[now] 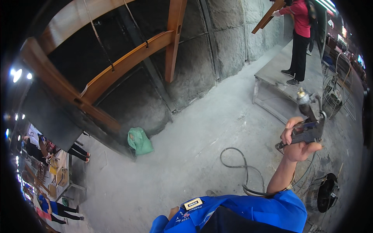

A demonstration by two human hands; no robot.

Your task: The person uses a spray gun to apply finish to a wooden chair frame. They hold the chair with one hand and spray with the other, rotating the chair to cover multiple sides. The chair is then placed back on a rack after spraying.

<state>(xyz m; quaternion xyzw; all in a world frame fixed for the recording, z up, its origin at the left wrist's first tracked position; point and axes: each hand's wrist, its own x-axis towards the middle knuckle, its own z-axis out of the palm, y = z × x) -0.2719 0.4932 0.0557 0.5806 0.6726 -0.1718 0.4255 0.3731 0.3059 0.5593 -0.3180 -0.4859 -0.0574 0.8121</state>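
Note:
At the right, my right hand (297, 149) is raised and wrapped round the grip of a metal spray gun (309, 130). The gun points away from me and has a brass-coloured nozzle. A dark hose (246, 167) loops over the floor beside my right forearm. Low in the middle, only a bit of my left hand (173, 212) shows by the blue sleeve; its fingers are hidden. At the upper left hangs a brown varnished wooden frame (132, 58) with a curved rail, well away from both hands. Thin rods with hooks (112, 69) reach down to the rail.
A green sack (140, 141) sits on the dusty floor by the dark wall. At the upper right a co-worker in a red top (301, 21) stands on a low platform (268, 73), holding a wooden piece (268, 16). A black container (328, 192) stands at the lower right. Far left, people stand near a loaded table (72, 186).

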